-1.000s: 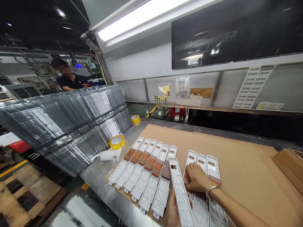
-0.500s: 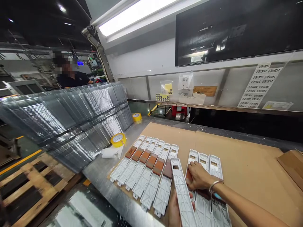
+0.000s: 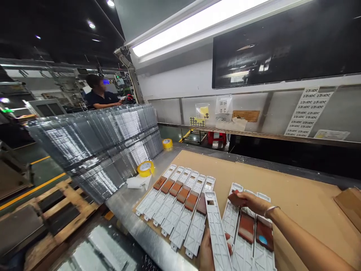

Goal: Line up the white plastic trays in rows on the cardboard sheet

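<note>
My left hand (image 3: 207,251) grips the near end of a long white plastic part (image 3: 216,226), tilted up over the cardboard sheet (image 3: 293,192). My right hand (image 3: 252,203) pinches a small brown pad (image 3: 235,197) just above three white parts (image 3: 231,218) lying side by side. Two of these carry brown pads (image 3: 247,228); one pad has a blue dot. To the left lies a row of several white parts (image 3: 180,205), each with a brown pad across its middle.
A tall stack of clear plastic trays (image 3: 96,146) leans at the left of the metal bench. Two yellow tape rolls (image 3: 146,168) and a white cloth (image 3: 137,182) lie beside it. A wooden pallet (image 3: 56,210) is on the floor. A co-worker (image 3: 101,97) stands behind.
My right hand has risen off the three right-hand parts with a brown pad in its fingers, uncovering the pads there. My left hand still holds the white part. The view has shifted.
</note>
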Available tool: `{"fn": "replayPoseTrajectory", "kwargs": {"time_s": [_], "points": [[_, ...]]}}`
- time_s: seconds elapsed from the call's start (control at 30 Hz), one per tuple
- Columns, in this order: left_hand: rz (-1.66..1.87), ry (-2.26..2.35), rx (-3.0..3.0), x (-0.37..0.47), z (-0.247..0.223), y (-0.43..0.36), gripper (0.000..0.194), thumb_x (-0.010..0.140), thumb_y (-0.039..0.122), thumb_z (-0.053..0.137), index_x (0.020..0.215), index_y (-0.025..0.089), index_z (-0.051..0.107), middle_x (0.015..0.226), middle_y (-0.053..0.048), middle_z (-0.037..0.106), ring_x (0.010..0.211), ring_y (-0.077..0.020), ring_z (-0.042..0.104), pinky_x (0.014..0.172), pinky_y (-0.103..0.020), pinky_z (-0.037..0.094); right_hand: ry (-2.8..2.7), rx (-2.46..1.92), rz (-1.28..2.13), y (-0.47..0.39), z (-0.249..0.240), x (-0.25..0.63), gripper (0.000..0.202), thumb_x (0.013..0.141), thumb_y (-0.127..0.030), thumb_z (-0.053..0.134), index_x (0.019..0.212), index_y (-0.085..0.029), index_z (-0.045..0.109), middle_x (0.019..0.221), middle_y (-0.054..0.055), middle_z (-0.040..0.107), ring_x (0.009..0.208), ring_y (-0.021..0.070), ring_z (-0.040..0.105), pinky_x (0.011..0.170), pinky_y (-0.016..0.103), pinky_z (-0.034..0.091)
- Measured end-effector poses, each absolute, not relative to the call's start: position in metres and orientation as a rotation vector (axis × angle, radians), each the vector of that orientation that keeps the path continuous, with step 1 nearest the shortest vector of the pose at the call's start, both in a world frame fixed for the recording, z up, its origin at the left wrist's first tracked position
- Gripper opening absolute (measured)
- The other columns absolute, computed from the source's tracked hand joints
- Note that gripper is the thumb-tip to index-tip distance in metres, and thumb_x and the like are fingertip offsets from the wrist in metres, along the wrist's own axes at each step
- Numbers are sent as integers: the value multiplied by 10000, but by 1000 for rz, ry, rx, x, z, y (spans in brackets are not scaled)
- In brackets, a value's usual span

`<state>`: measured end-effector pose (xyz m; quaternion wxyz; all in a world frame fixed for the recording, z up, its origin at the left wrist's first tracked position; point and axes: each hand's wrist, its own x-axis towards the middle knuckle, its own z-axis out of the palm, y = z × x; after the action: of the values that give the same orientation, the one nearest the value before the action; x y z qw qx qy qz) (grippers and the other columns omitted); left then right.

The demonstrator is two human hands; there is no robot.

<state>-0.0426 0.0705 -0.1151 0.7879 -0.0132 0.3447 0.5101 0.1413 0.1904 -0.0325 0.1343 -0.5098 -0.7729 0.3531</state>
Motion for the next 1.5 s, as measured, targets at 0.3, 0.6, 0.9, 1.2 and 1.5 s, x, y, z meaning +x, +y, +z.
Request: {"fn": "replayPoseTrajectory", "kwargs": {"time_s": [0.3, 0.6, 0.9, 1.2, 1.5], "points": [[1077, 672, 57, -40, -117, 58, 495, 794, 504, 538, 776, 34, 692, 609, -124, 651, 499, -166, 584, 500, -249, 428, -2039, -1284, 1016, 95, -48, 142, 825, 704, -621, 586, 1354, -143, 412, 1384, 158, 412, 1278, 329, 359, 1036, 500, 326], [1185, 569, 335, -41, -84, 24, 372, 806, 390, 582, 1057, 127, 662, 1168, -119, 618, 1168, -268, 492, 1005, -352, 343, -2296, -1187, 380, 13, -39, 120, 951, 658, -167, 595, 1466, -235, 97, 1444, 123, 300, 1318, 336, 282, 1016, 534, 343], [1211, 984, 256, -43, -84, -12, 241, 719, 185, 687, 959, 172, 694, 1224, -51, 588, 1292, -203, 356, 1044, -224, 255, -2297, -1147, 205, -20, -16, 110, 997, 643, -151, 593, 1476, -233, 51, 1347, 100, 443, 1211, 321, 436, 960, 455, 450], [1198, 1048, 300, -31, -73, -31, 495, 662, 467, 720, 1049, 171, 636, 1215, -85, 589, 1243, -260, 425, 1014, -296, 356, -2358, -1148, 78, -38, -37, 112, 895, 699, -218, 540, 1469, -121, 94, 1352, 158, 410, 1210, 347, 397, 951, 468, 432], [1209, 1051, 450, -30, -65, -43, 554, 658, 575, 672, 1048, 183, 641, 1152, -102, 620, 1169, -284, 497, 992, -333, 388, -2346, -1120, 72, -44, -47, 111, 691, 815, -238, 450, 1442, -78, 207, 1359, 160, 385, 1240, 306, 343, 974, 396, 412]]}}
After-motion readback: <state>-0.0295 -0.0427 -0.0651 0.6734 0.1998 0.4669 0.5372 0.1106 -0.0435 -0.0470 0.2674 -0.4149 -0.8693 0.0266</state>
